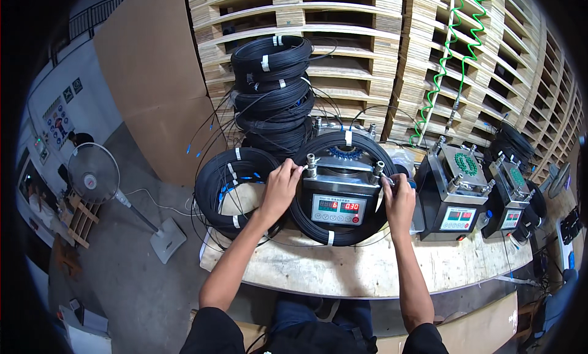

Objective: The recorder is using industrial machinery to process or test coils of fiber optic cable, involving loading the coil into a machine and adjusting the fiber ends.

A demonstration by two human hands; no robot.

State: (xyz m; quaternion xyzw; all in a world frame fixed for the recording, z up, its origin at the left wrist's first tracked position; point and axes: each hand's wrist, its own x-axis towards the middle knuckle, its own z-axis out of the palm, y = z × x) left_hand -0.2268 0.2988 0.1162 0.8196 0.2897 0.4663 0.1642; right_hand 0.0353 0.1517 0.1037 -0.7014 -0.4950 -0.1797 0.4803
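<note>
A polishing machine with a lit red digital panel stands on the wooden bench in front of me. A large coil of black cable with white ties hangs around it. My left hand is at the left metal corner post, thumb and fingertips pinched together by its side. My right hand is closed beside the right corner post, its fingertips pressed together. What either hand pinches is too small to make out. Between the posts, a toothed round fixture shows behind the metal bar.
Black cable coils are stacked high behind, and another coil with blue-tipped ends sits at left. To the right stand two similar machines with green-dotted plates. Wooden pallets rise behind the bench. A fan stands at left.
</note>
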